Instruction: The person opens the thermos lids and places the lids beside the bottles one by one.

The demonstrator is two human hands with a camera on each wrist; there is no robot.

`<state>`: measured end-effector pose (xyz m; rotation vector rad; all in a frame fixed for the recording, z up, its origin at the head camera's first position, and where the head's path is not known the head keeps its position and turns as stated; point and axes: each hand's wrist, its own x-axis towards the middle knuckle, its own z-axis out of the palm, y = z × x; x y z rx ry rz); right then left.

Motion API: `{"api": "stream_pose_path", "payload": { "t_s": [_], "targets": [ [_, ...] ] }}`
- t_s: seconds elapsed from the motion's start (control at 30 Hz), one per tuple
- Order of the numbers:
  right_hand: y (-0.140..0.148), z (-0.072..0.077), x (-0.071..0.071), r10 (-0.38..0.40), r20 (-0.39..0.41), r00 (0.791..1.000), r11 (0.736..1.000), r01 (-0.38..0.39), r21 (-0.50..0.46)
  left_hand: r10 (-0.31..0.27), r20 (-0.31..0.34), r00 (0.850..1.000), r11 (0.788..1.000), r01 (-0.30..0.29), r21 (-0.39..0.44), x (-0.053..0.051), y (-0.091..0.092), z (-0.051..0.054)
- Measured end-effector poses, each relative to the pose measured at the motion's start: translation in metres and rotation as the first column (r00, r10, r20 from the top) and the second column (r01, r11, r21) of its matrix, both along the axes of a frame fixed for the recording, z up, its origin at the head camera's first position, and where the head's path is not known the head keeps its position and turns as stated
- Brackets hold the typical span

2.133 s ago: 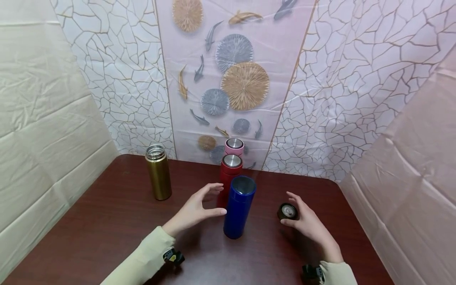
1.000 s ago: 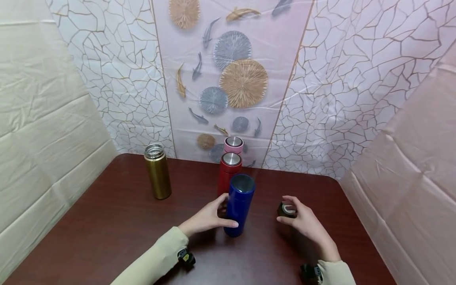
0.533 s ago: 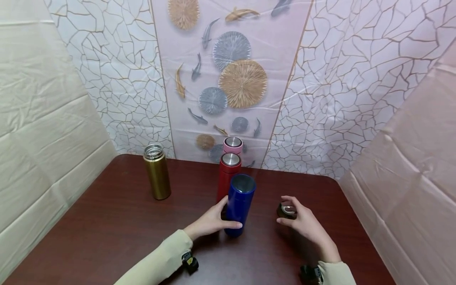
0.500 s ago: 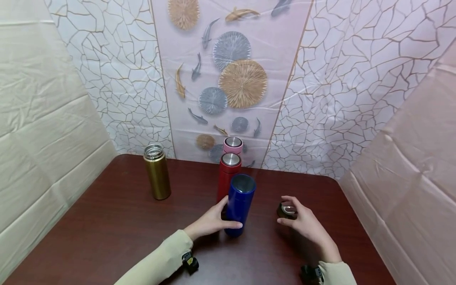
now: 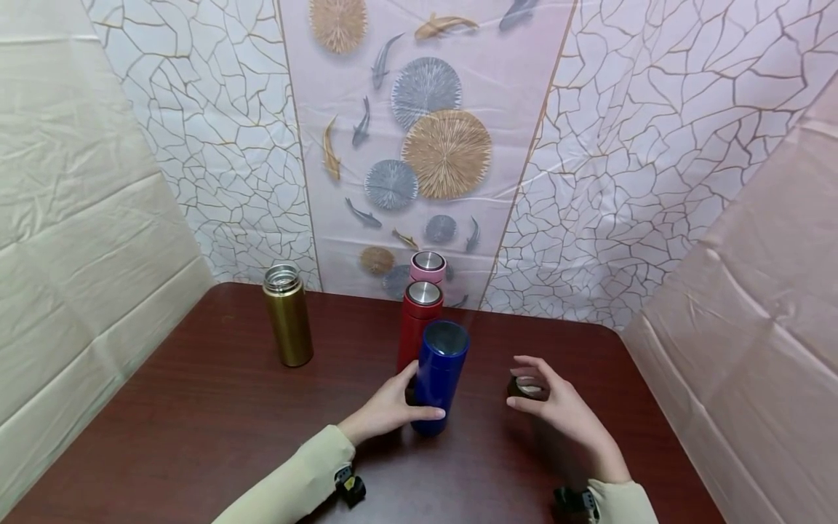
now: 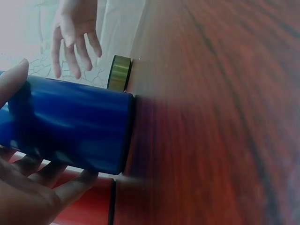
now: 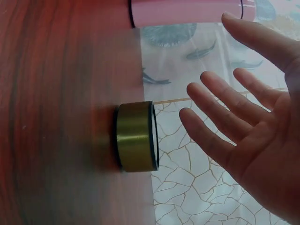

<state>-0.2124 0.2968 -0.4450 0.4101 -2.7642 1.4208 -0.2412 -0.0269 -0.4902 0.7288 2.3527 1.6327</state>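
A blue thermos bottle (image 5: pixel 440 378) stands upright on the table. My left hand (image 5: pixel 386 407) grips its lower half, the thumb across the near side and the fingers behind it. Close behind stands a red thermos bottle (image 5: pixel 419 327) with a steel-topped lid, and behind that a pink one (image 5: pixel 428 266). Off to the right, my right hand (image 5: pixel 564 405) hovers over a low gold bottle lid (image 7: pixel 136 137), with a gap between them in the right wrist view. Its fingers are spread and loosely bent, holding nothing, and they partly hide the lid in the head view.
A gold bottle (image 5: pixel 289 320) without its lid stands at the back left, its steel mouth exposed. Patterned cloth (image 5: pixel 576 240) hangs behind the dark wooden table (image 5: pixel 196 407), and plain pale cloth (image 5: pixel 85 276) hangs at the sides.
My left hand has moved right and taken hold of the blue thermos bottle, which stays in place. My right hand has shifted slightly left, further over the gold lid.
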Motion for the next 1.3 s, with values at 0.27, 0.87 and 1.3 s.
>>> {"api": "stream_pose_path", "payload": {
  "t_s": [0.27,0.87,1.3],
  "targets": [
    [0.0,0.002,-0.001,0.023,0.009,1.0,0.999,-0.022,-0.037,-0.045,-0.057,0.997,0.999,0.046,0.027,0.001,0.001,0.011],
    [-0.004,0.0,0.001,0.083,-0.016,0.996,0.994,-0.084,-0.068,-0.113,-0.291,0.95,0.979,0.057,-0.197,0.01,-0.025,0.036],
    [-0.015,-0.002,0.0,0.127,-0.011,0.992,0.987,-0.127,-0.095,-0.089,-0.412,0.907,0.907,-0.097,-0.411,0.027,-0.06,0.047]
  ]
}}
